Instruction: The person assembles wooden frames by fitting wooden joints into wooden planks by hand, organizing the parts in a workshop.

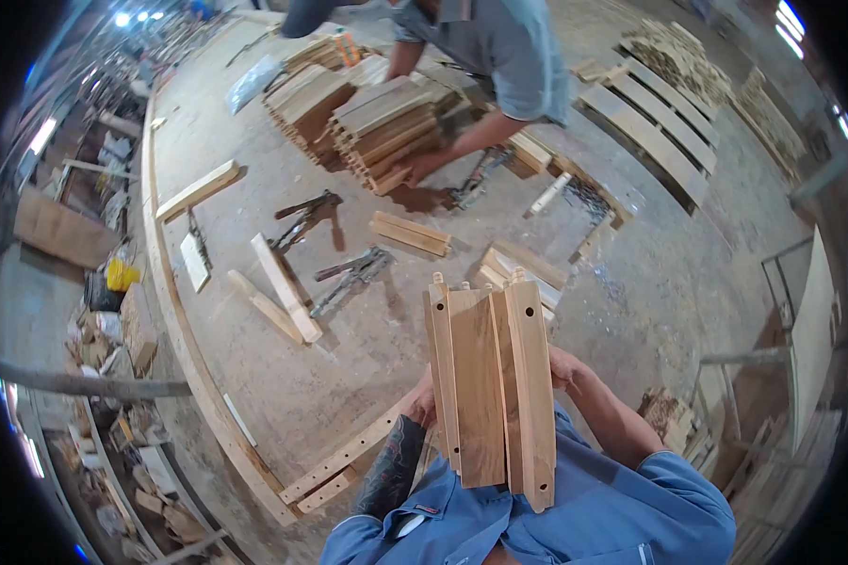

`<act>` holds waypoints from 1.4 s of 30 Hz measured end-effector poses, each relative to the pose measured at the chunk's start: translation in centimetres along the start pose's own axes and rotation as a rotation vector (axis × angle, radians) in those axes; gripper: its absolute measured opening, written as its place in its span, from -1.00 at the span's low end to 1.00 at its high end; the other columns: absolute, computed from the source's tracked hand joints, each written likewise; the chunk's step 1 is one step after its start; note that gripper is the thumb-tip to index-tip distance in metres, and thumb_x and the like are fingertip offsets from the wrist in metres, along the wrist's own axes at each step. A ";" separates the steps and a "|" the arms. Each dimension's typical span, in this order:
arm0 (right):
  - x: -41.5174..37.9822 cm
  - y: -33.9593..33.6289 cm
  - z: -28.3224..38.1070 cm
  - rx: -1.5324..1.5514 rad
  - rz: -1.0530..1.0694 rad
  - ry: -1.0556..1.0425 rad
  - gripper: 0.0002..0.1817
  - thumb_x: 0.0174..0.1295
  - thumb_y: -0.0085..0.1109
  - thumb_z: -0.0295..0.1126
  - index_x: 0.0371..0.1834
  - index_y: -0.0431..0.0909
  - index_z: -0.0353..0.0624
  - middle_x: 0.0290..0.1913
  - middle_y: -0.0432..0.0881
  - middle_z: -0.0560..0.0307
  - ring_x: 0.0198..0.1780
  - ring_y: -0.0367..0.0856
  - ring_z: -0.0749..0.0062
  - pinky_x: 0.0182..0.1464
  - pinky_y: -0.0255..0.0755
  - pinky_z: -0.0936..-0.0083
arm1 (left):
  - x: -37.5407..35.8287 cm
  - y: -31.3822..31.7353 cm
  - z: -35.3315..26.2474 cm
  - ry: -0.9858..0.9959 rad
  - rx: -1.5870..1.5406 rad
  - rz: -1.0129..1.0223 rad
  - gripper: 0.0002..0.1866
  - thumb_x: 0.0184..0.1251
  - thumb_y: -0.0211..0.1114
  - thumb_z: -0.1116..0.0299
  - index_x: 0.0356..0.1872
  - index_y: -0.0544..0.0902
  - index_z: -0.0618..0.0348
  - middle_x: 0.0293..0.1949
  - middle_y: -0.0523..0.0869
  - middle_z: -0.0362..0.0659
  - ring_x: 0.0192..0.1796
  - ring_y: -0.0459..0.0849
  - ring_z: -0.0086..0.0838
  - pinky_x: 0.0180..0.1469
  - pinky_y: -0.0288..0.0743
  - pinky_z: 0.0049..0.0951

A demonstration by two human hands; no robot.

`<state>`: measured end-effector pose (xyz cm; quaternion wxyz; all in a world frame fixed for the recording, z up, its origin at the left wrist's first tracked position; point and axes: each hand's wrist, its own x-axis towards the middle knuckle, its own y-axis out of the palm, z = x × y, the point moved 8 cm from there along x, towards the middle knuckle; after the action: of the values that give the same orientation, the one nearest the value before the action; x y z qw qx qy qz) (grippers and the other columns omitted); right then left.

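A bundle of wooden pieces [481, 386] stands upright in front of my chest: wider boards in the middle, and narrow rails with drilled holes and dowel-like ends on the outer sides. My left hand [426, 403] grips its left side and my right hand [563, 367] its right side. Most of the fingers of both hands are hidden behind the wood. Just beyond the bundle, more wooden pieces [528, 268] lie on the work surface, with a short grooved wooden block [411, 234] farther out.
Across the worktop [283, 386], a co-worker [528, 56] bends over stacked wooden pieces [386, 127], one hand at their lower edge. Metal clamps [353, 278] and loose wooden strips [285, 287] lie at centre left. Slatted panels [655, 122] stand at the far right.
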<state>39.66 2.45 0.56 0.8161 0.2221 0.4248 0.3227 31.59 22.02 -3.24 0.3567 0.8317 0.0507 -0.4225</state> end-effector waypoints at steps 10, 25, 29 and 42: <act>-10.8 -11.0 -0.7 0.350 -0.189 -0.232 -0.15 0.27 0.21 0.15 0.53 0.09 0.08 0.37 0.40 0.23 0.33 0.42 0.42 0.32 0.41 0.26 | 6.5 13.0 4.3 -0.217 0.301 0.089 -0.58 0.51 0.15 0.16 0.28 0.44 0.06 0.10 0.60 -0.23 0.02 0.64 -0.48 -0.02 0.62 -0.39; -35.3 -39.4 11.0 0.448 -0.538 -0.586 -0.01 0.16 0.18 0.34 0.56 0.04 0.12 0.44 0.30 0.16 0.42 0.32 0.29 0.32 0.39 0.07 | 26.2 51.4 18.5 -0.429 0.656 0.365 -0.57 0.51 0.14 0.14 0.29 0.43 0.06 0.11 0.59 -0.23 0.04 0.63 -0.47 0.00 0.60 -0.38; -40.9 -46.5 14.5 0.597 -0.594 -0.740 -0.12 0.14 0.21 0.30 0.41 0.34 -0.04 0.21 0.57 0.20 0.18 0.57 0.46 0.18 0.54 0.33 | 32.6 61.2 21.7 -0.505 0.749 0.444 -0.57 0.51 0.14 0.14 0.29 0.42 0.06 0.12 0.58 -0.22 0.05 0.62 -0.47 0.01 0.60 -0.38; -59.2 -74.4 32.2 0.736 -0.847 -0.948 -0.14 0.28 0.19 0.14 0.54 0.10 0.02 0.39 0.39 0.14 0.37 0.39 0.34 0.40 0.29 0.27 | 53.8 91.8 23.2 -0.667 0.988 0.647 -0.55 0.51 0.13 0.12 0.30 0.41 0.06 0.13 0.57 -0.22 0.07 0.61 -0.47 0.03 0.58 -0.37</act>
<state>66.25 -94.34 3.14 0.8394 0.4144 0.1567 -0.3147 85.81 -72.41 -1.43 0.0399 0.6954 -0.5127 -0.5019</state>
